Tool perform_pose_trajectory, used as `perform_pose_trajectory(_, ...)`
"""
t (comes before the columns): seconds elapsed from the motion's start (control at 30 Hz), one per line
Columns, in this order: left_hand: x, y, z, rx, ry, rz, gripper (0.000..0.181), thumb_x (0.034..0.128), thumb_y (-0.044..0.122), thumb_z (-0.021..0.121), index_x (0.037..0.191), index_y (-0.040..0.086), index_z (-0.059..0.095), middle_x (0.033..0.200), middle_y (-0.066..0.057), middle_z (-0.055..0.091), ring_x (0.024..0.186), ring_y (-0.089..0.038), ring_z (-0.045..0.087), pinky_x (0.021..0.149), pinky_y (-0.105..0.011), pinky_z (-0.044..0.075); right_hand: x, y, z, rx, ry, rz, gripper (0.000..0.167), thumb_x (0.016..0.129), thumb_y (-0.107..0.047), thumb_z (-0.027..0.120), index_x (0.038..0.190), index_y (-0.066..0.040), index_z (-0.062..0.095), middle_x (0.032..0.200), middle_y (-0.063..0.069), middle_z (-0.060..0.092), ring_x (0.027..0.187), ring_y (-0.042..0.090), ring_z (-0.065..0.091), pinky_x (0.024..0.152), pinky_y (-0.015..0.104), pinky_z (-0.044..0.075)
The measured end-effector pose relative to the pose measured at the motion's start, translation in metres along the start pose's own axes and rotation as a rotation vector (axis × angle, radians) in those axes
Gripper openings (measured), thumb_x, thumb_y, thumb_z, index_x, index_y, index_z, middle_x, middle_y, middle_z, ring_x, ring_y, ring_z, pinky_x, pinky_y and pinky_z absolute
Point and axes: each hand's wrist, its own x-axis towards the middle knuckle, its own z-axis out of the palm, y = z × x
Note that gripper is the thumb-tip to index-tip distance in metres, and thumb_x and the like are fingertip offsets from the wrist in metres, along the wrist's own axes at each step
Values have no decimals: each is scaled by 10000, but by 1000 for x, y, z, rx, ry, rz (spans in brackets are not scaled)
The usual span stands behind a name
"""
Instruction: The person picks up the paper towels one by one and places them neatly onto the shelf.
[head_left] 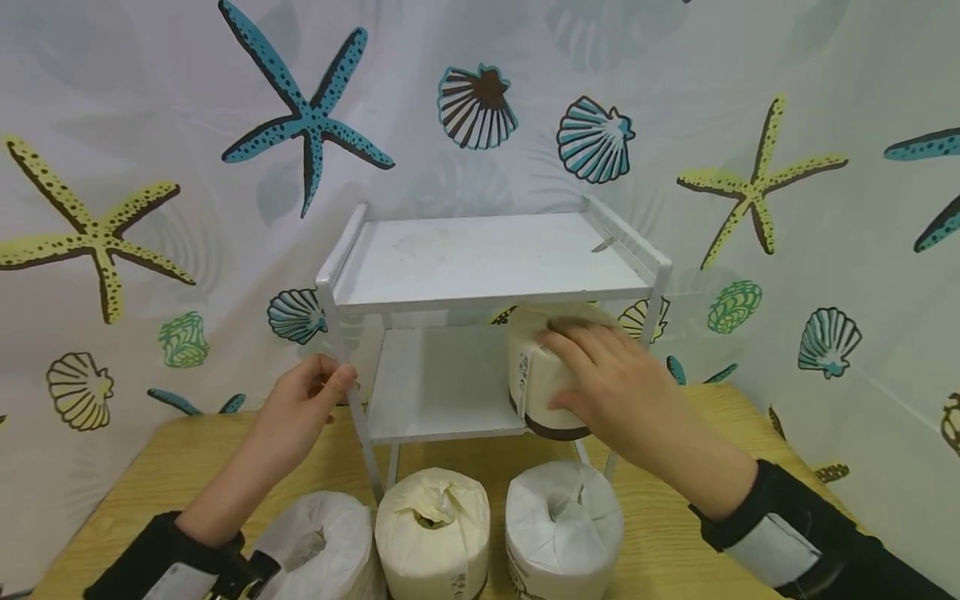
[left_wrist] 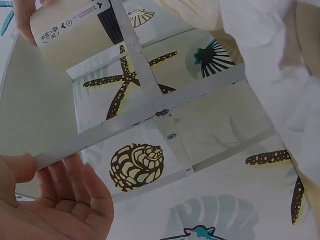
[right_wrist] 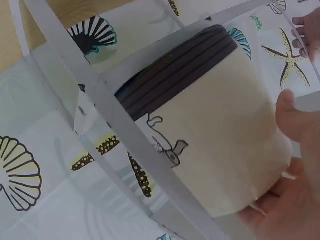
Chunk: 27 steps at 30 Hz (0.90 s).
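Note:
In the head view my right hand (head_left: 611,379) grips a cream paper-wrapped toilet roll (head_left: 551,375) from above, at the right end of the lower shelf. The roll has a dark brown band at its bottom, which juts over the shelf's front edge. My thumb lies on its near side, and in the right wrist view fingers curl beneath the roll (right_wrist: 215,130). A white two-tier shelf rack (head_left: 480,258) stands in the middle. Its left front post is pinched between the thumb and fingers of my left hand (head_left: 303,396), seen closer in the left wrist view.
Three more wrapped rolls stand in front of the rack: a white one (head_left: 322,550) at left, a cream one (head_left: 433,533) in the middle and another white one (head_left: 564,529) at right. A wooden table (head_left: 195,450) bears everything. Behind hangs a shell-and-starfish cloth (head_left: 420,175).

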Motion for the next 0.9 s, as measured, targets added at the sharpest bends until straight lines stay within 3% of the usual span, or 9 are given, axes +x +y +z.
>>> perform_pose_trajectory(0.23,2,0,1,1,-4,13,330,1064,269,465,1114,-51,530,1010,-147,597,891,-192,521,703,-301,496,-10,8,-11,22,-51,-28,794,712,-66,890,1356,59,445,1265,225,559,1173,391,538,968,510,461)
perform_pose_trajectory(0.33,2,-1,1,0,0,12,318,1064,256,466,1110,-52,533,1002,-144,599,887,-190,519,701,-298,495,-11,8,-11,12,-48,-49,763,699,11,871,1324,73,436,1220,242,570,1144,402,554,960,513,466)
perform_pose_trajectory(0.57,0,-3,1,-7,12,9,303,1062,245,474,1088,-49,541,980,-132,612,876,-178,524,699,-299,488,-2,6,-5,15,2,-38,653,759,-141,866,1269,53,507,1152,189,617,1052,346,591,883,482,492)
perform_pose_trajectory(0.9,2,-3,1,-6,18,-6,299,1059,245,485,1087,-46,549,1002,-133,618,884,-175,520,713,-296,492,13,0,9,47,58,26,579,726,-220,902,1161,12,600,1074,150,639,1012,333,598,875,465,496)
